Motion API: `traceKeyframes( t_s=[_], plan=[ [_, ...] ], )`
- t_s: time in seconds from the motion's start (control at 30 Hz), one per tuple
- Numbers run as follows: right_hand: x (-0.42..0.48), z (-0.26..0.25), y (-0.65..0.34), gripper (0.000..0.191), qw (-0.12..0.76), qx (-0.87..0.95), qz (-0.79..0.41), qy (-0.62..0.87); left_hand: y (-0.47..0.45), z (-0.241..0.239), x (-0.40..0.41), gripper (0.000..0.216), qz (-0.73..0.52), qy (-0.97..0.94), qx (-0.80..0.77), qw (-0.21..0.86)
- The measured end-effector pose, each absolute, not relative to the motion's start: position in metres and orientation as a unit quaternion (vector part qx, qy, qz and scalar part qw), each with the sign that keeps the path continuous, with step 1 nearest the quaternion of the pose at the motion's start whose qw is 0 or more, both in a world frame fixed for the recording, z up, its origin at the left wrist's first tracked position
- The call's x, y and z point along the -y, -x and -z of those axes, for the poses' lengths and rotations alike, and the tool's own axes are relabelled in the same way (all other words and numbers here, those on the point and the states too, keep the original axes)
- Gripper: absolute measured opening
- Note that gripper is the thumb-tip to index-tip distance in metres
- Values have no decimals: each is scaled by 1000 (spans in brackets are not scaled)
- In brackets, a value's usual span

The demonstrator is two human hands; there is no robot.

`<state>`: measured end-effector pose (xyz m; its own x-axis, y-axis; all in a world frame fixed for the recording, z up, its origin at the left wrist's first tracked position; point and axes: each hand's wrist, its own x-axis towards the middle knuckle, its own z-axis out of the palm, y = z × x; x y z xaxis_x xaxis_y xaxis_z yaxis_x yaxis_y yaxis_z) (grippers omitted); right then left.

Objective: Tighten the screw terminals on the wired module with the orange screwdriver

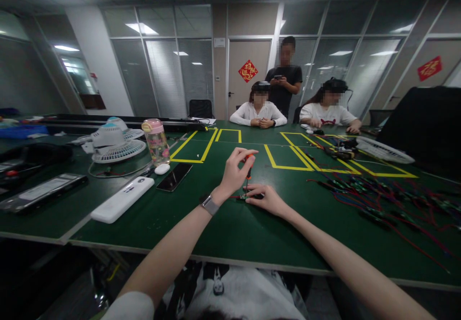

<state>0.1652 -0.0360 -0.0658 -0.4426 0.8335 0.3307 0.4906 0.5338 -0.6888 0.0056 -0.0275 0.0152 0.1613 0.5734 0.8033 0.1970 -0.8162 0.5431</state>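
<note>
My left hand (pixel 236 171) is closed around the orange and black handle of a screwdriver (pixel 248 167). The screwdriver stands upright, its thin shaft pointing down at a small circuit board (pixel 243 197) on the green table. Low over the table, my right hand (pixel 264 199) pinches the board's right side, where a dark part shows at the fingertips. A short red wire runs out from the board's left end. Whether the tip sits in a screw is too small to tell.
A phone (pixel 175 177), a white case (pixel 123 199), a pink-lidded bottle (pixel 156 142) and white fans (pixel 117 145) lie to the left. Many wired circuit boards (pixel 374 190) spread over the right. Yellow tape (pixel 291 168) marks the table. Several people are across it.
</note>
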Motion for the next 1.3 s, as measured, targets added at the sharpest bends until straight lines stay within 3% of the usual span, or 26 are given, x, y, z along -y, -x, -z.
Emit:
traceKeyframes(
  t_s=[0.2, 0.43, 0.67, 0.9, 1.17, 1.3],
  plan=[
    [37, 64, -165, 26, 333, 812, -255, 405, -5, -13, 26, 27, -596, -737, -244, 204],
    [37, 65, -165, 23, 328, 816, -251, 404, -6, -13, 27, 21, -601, -739, -265, 148],
    [38, 63, -165, 24, 324, 822, -245, 399, -6, -12, 27, 30, -580, -749, -232, 220],
    [36, 65, -166, 26, 335, 806, -269, 408, -6, -15, 29, 19, -587, -753, -258, 147],
    [36, 63, -167, 24, 329, 807, -273, 408, -6, -13, 27, 31, -567, -753, -219, 252],
    [36, 63, -167, 25, 329, 806, -274, 408, -8, -12, 27, 28, -580, -749, -242, 209]
  ],
)
